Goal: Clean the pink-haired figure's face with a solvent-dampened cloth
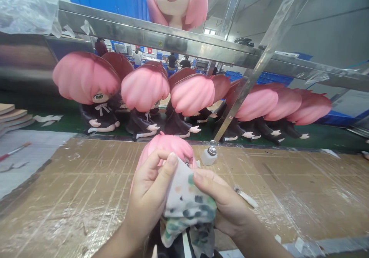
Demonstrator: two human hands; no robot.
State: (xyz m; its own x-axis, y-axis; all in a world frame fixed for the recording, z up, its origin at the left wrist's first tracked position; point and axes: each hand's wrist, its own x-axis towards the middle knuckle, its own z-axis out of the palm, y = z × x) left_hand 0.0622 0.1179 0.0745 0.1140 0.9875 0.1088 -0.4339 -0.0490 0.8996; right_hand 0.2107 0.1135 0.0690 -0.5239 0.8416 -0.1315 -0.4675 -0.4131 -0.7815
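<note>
A pink-haired doll figure (168, 144) sits in front of me at the bench's near edge. My left hand (151, 191) wraps around the left side of its head, fingers curled on the hair. My right hand (223, 202) presses a paint-stained white cloth (187, 204) against the doll's face. The cloth hides most of the face and body. A thin white stick (245, 196) pokes out beside my right hand; whether that hand holds it I cannot tell.
Several finished pink-haired dolls (144, 96) lean in a row on the green belt (69, 123) behind the cardboard-covered bench (288, 189). A small white bottle (209, 154) stands mid-bench. A metal shelf (161, 39) hangs overhead with a slanted post (248, 85). A brush (14, 150) lies at left.
</note>
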